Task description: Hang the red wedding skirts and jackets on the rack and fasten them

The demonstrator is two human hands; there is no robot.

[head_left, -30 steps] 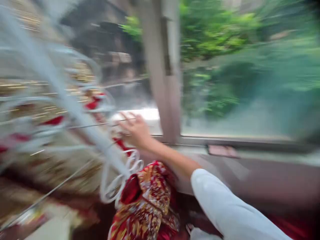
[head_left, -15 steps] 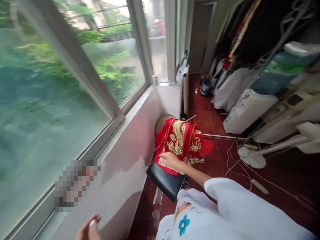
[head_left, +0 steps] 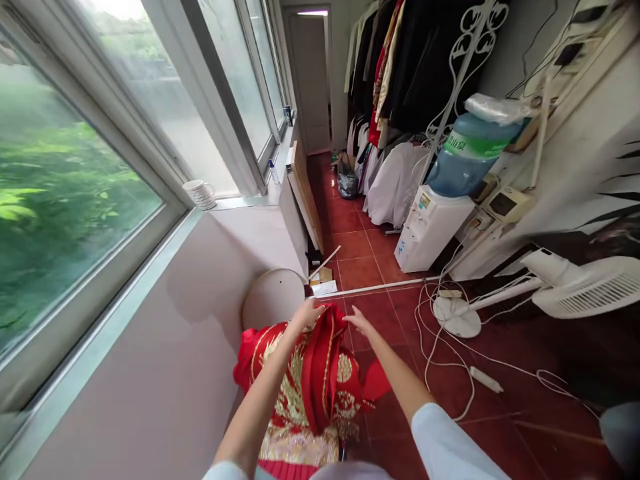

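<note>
A red garment (head_left: 295,383) with gold embroidery and beading lies heaped below my hands, beside the white wall under the window. My left hand (head_left: 307,315) is closed on a raised fold at its far end, the fingertips partly hidden by cloth. On the other side of that fold, my right hand (head_left: 358,321) has its fingers at the red fabric's edge, with the thumb standing a little apart. Between both hands the cloth bunches upward. The support beneath the garment is mostly covered.
A round pale board (head_left: 273,300) leans by the wall. To the right are a floor fan (head_left: 565,280), loose white cables (head_left: 425,347), a power strip (head_left: 486,379) and a water dispenser (head_left: 433,227). A mug (head_left: 200,195) stands on the sill; clothes (head_left: 395,67) hang behind.
My left hand has come from the lower left onto the garment. My right hand has moved to its far end, where the cloth is now gathered up. The view has turned rightward.
</note>
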